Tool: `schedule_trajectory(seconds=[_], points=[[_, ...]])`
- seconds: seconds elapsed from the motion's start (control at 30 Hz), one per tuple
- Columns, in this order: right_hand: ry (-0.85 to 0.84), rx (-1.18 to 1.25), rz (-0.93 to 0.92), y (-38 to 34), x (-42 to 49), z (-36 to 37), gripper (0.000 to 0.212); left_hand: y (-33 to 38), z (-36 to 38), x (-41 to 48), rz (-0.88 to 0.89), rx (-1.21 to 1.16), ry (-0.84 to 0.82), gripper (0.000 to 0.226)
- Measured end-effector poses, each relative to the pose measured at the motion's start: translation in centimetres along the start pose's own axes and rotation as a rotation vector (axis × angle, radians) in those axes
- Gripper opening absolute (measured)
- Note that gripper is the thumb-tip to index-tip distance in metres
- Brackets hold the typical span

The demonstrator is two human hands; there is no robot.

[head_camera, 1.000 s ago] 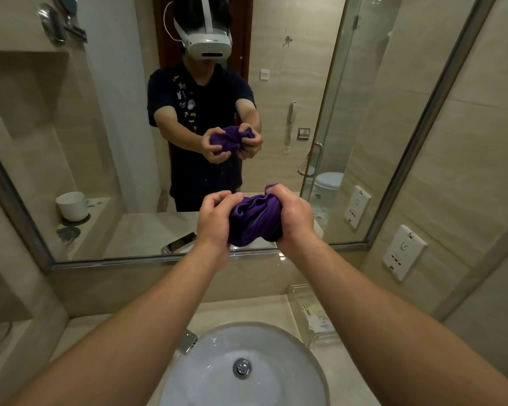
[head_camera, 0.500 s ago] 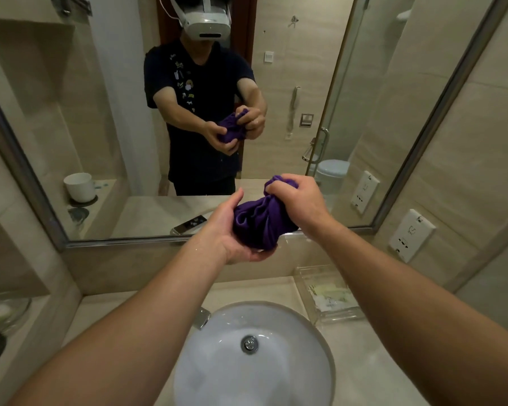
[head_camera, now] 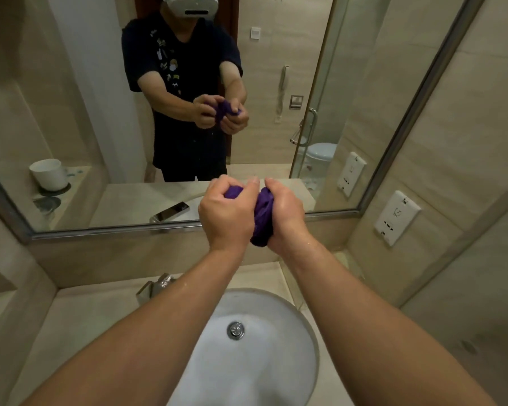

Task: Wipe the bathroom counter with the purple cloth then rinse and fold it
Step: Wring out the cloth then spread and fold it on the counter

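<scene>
Purple cloth (head_camera: 261, 218) bunched into tight wad, held in air between both hands, over 12 o'clock rim of sink (head_camera: 276, 347), before lower frame of mirror (head_camera: 100, 112). Left hand (head_camera: 226, 212) at cloth's 9 o'clock, fingers curled round upper end. Right hand (head_camera: 285, 212) at 3 o'clock, fingers wrapped round lower part. Faucet (head_camera: 156, 287) at sink's 10 o'clock. Wall socket (head_camera: 396, 216) at 3 o'clock of hands.

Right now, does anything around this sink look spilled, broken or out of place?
Nothing looks spilled or broken. The only untidy thing is the cloth: it is a scrunched wad, not folded, gripped between the left hand and the right hand above the sink. A few water drops sit on the right forearm.
</scene>
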State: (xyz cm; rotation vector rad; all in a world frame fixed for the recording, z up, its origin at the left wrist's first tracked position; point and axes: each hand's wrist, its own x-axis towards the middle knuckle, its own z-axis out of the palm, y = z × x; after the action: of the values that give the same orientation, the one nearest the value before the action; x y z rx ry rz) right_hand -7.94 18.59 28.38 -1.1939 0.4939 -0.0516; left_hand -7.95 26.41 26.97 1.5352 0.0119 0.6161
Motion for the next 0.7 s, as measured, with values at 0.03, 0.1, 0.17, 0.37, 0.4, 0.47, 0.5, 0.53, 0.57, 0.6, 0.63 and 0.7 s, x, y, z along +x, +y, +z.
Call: schedule_trajectory(seconds=[0.03,0.1,0.17,0.37,0.4,0.47,0.5,0.53,0.57,0.6,0.63,0.7], points=[[-0.042,0.007,0.086,0.2,0.3,-0.5,0.039,-0.6,0.2,-0.1,0.166,0.089,-0.031,0.023],[-0.091,-0.051,0.194,0.4,0.9,-1.7,0.028,-1.7,0.4,-0.1,0.433,0.197,-0.147,0.024],[-0.154,-0.093,0.284,0.7,2.0,-3.2,0.022,-2.5,1.0,-0.2,0.596,0.288,-0.260,0.027],[-0.270,-0.012,0.372,1.0,4.8,-5.9,0.021,-4.2,3.2,-0.1,0.426,0.387,-0.321,0.024],[-0.299,-0.034,0.374,0.9,5.3,-6.3,0.023,-4.4,3.4,-0.2,0.369,0.389,-0.324,0.024],[-0.324,-0.112,0.401,0.8,6.0,-7.1,0.032,-5.0,3.3,-0.5,0.258,0.372,-0.341,0.026],[-0.323,-0.145,0.421,0.5,6.2,-7.4,0.037,-5.1,3.1,-0.7,0.181,0.320,-0.348,0.030],[-0.325,-0.154,0.437,0.3,6.3,-7.5,0.039,-5.1,3.0,-0.9,0.075,0.229,-0.345,0.035],[-0.332,-0.132,0.438,0.1,6.4,-7.5,0.037,-5.2,2.9,-1.2,-0.038,0.139,-0.316,0.040],[-0.330,-0.094,0.424,0.0,6.4,-7.5,0.031,-5.1,2.8,-1.4,-0.135,0.071,-0.268,0.040],[-0.311,-0.069,0.385,0.1,6.6,-7.3,0.022,-5.0,2.7,-1.5,-0.211,0.028,-0.214,0.034],[-0.208,-0.108,0.216,0.2,7.3,-7.1,0.009,-4.5,2.4,-1.9,-0.419,-0.085,-0.160,0.024]])
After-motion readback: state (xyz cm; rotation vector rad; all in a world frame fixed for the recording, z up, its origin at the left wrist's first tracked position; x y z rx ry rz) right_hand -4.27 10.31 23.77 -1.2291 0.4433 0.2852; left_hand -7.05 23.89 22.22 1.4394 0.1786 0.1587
